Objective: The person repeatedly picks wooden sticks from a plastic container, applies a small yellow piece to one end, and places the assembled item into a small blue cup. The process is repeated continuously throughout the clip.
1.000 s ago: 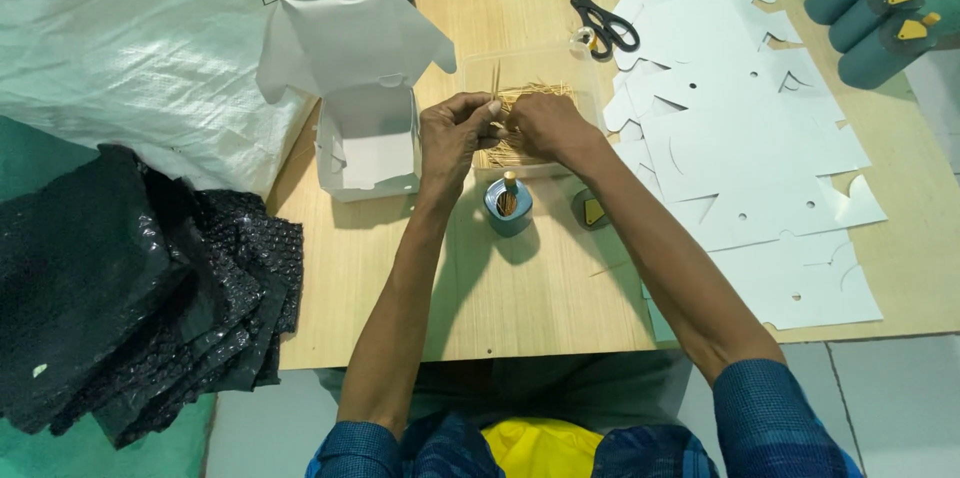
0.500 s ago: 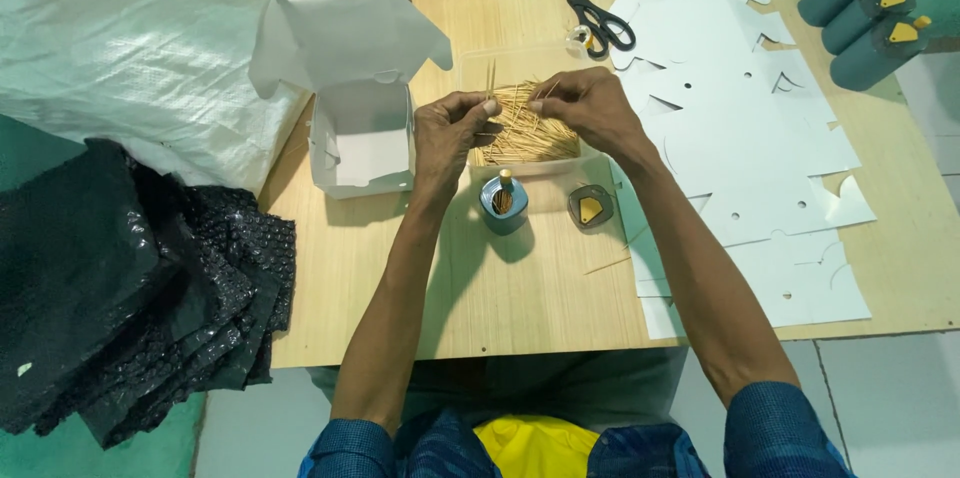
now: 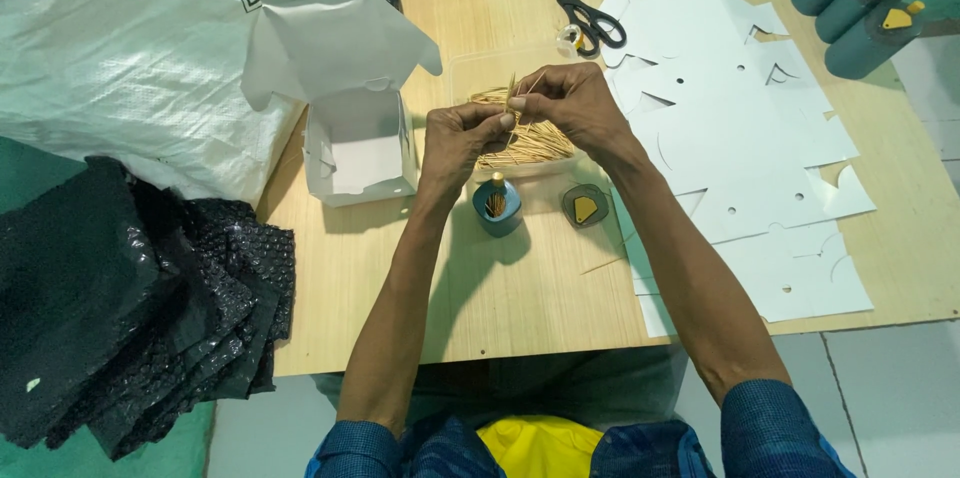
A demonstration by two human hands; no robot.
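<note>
Both hands (image 3: 515, 118) mid-table (image 3: 400, 288), pinching toothpicks (image 3: 512, 98)

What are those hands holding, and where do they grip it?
Both the left hand and right hand pinch a small bunch of thin wooden sticks near its lower end, above the stick pile.

An open white box (image 3: 355, 143) stands on the wooden worktop (image 3: 520, 298), its flaps raised. Black-handled scissors (image 3: 585, 10) lie near the far edge. Flat white die-cut card sheets (image 3: 740, 128) spread over the worktop's right side. Three blue-grey bottles with yellow caps (image 3: 860, 3) lie in the far right corner. A small cap with a yellow insert (image 3: 584, 206) sits beside the sheets. A white woven sack (image 3: 110, 48) lies left, with black bubble wrap (image 3: 120, 308) heaped below it.
</note>
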